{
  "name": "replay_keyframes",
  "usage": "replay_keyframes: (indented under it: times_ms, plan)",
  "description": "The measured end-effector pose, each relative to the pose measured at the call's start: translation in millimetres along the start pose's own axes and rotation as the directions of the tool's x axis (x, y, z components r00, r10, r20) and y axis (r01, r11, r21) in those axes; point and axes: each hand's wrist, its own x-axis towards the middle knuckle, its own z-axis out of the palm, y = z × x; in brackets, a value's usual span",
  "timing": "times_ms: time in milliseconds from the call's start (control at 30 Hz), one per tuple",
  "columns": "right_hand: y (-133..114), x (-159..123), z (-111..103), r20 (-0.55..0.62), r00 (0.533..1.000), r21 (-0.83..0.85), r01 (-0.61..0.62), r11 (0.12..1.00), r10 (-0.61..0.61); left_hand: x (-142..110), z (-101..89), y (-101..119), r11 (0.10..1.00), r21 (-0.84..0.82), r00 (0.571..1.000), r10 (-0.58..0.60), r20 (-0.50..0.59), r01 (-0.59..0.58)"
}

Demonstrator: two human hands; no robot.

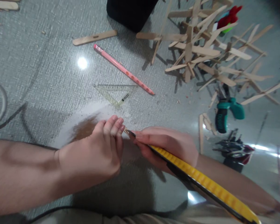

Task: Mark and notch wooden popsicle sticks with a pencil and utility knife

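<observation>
My left hand (93, 149) is closed around a thin wooden stick (125, 129); only its tip shows past my fingers. In my right hand (165, 143) is a yellow and black utility knife (198, 175), its handle slanting down to the lower right. The dark blade (131, 133) points left and meets the tip of the stick, close to my left fingers. Just beyond my hands lie a clear triangular ruler (118, 101) and a pink pencil (123, 69).
Interlocked craft sticks (192, 49) stand at the upper right. Near them are teal-handled pliers (222, 116) and a dark multi-tool (235, 149). A notched craft stick (95, 37) lies by a black object (130, 12). A white cable (4, 102) curves at the left.
</observation>
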Motion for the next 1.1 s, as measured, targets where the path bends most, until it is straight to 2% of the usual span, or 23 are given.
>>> replay_keyframes:
  times_ms: [267,533,700,900,1100]
  plan:
    - [-1.0,1.5,2.0,0.004,0.999,0.044,0.038,0.998,-0.038,-2.3,0.8,-0.8,1.000,-0.012,1.000,0.000,0.003,0.000]
    - [-1.7,-4.0,-3.0,0.082,0.997,0.043,-0.007,0.999,0.004,-1.8,0.9,-2.1,0.999,-0.037,1.000,-0.015,-0.005,0.014]
    - [-0.4,-3.6,-3.7,0.035,0.999,0.016,0.023,1.000,-0.024,-1.8,0.3,-3.2,1.000,-0.023,1.000,0.006,0.006,-0.006]
    - [1.4,-1.6,-4.3,0.043,0.999,-0.011,0.030,1.000,-0.029,-2.9,1.9,0.0,1.000,-0.024,1.000,-0.002,-0.014,0.001]
    - [4.2,-1.5,1.1,0.014,0.999,0.074,0.030,0.997,-0.031,0.2,1.8,-1.0,1.000,0.002,1.000,0.010,-0.011,-0.010]
